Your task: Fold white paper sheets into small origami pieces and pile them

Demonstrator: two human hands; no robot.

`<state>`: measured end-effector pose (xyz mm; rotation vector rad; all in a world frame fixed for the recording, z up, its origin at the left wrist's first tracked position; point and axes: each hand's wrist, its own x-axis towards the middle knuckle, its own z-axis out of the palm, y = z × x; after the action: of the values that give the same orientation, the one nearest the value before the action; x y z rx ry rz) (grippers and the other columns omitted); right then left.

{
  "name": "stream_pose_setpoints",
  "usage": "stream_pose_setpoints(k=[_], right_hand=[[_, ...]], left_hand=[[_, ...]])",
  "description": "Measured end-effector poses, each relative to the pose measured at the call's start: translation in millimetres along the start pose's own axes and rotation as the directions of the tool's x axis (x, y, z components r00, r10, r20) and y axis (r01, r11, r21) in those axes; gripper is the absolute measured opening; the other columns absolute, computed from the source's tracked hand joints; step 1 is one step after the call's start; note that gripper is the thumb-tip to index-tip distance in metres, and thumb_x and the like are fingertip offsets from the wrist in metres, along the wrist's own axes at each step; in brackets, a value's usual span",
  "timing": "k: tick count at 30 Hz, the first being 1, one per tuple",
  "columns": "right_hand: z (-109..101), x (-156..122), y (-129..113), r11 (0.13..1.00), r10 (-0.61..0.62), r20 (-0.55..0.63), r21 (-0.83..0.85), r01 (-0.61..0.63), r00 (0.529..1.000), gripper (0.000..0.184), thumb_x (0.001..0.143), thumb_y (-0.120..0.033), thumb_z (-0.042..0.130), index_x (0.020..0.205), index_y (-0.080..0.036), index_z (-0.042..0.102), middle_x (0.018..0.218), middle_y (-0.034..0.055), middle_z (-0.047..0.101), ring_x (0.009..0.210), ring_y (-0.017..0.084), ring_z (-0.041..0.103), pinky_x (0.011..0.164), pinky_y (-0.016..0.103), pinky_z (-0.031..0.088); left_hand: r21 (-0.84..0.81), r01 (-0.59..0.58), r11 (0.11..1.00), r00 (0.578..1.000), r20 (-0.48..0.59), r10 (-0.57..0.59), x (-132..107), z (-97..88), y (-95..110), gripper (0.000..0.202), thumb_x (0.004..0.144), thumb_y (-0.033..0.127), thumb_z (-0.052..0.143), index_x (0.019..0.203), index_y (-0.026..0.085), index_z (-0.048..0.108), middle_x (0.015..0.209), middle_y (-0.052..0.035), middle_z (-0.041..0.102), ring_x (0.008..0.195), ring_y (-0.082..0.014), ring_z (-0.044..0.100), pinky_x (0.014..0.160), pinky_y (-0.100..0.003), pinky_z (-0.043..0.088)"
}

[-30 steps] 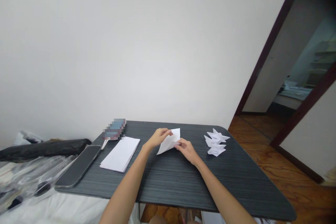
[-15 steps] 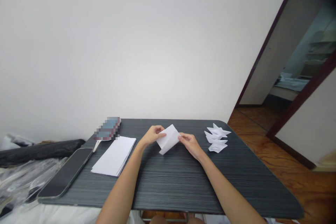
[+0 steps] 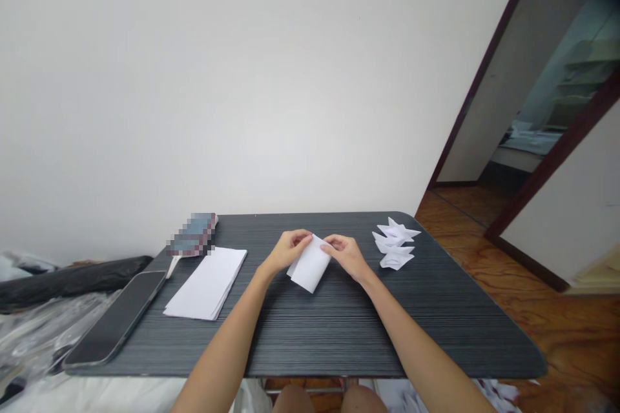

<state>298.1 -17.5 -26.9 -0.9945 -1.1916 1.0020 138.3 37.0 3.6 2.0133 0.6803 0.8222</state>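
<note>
A white sheet of paper [image 3: 311, 266], folded over on itself, is held up over the middle of the dark table. My left hand [image 3: 289, 249] pinches its upper left edge between thumb and fingers. On the other side, my right hand [image 3: 346, 254] grips the upper right edge the same way, thumb on the near face. The fingertips behind the paper are hidden. To the right of my right hand lie several folded white paper shapes [image 3: 394, 243] with pointed ends, grouped close together. A stack of white paper sheets [image 3: 207, 284] rests left of my left hand.
The dark table [image 3: 339, 342] stands against a white wall. A phone [image 3: 116, 319] lies along its left edge, with a blurred-out object [image 3: 194, 234] behind it. Plastic wrapping [image 3: 43, 329] is heaped left of the table. A doorway opens at the right.
The paper has been turned and folded over, so it now looks narrower. My hands have come closer together at its top edge. The camera view has shifted slightly.
</note>
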Motion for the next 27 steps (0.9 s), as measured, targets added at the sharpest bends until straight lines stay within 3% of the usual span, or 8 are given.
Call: stream_pose_setpoints(k=[5,11,19,27], right_hand=[[0,0,-2,0.999,-0.027,0.009,-0.039,0.028,1.000,0.014,0.061,-0.027,0.062,0.066,-0.015,0.059,0.064,0.0013,0.059,0.060,0.013,0.053,0.059,0.025,0.040],[1,-1,-5,0.996,-0.083,0.036,-0.020,0.084,0.996,0.013,0.062,-0.026,0.061,0.060,-0.016,0.053,0.070,0.0021,0.059,0.065,0.013,0.052,0.062,0.025,0.040],[0,-1,-5,0.992,-0.119,0.022,-0.046,0.120,0.993,0.013,0.063,-0.026,0.059,0.059,-0.016,0.052,0.071,0.0025,0.058,0.065,0.013,0.052,0.062,0.026,0.040],[2,-2,-6,0.987,-0.115,-0.032,-0.115,0.110,0.993,0.014,0.062,-0.028,0.058,0.059,-0.017,0.051,0.069,0.0015,0.058,0.065,0.013,0.051,0.061,0.025,0.040]], left_hand=[[0.194,-0.070,0.979,0.994,-0.068,0.084,-3,6.5,1,0.027,0.076,0.032,0.043,0.076,0.012,0.062,0.063,-0.0031,0.061,0.053,-0.0098,0.050,0.048,-0.019,0.036],[0.223,-0.079,0.972,0.986,-0.127,0.110,-5,9.6,3,0.026,0.076,0.031,0.045,0.077,0.013,0.063,0.067,-0.0041,0.064,0.057,-0.0117,0.055,0.052,-0.020,0.040],[0.283,-0.103,0.954,0.985,-0.105,0.137,-7,11.8,8,0.027,0.078,0.029,0.041,0.077,0.013,0.063,0.066,-0.0037,0.063,0.054,-0.0101,0.052,0.050,-0.019,0.037],[0.371,-0.137,0.919,0.979,-0.091,0.182,-8,13.3,10,0.030,0.078,0.030,0.039,0.072,0.013,0.063,0.051,-0.0005,0.054,0.044,-0.0075,0.041,0.044,-0.019,0.028]])
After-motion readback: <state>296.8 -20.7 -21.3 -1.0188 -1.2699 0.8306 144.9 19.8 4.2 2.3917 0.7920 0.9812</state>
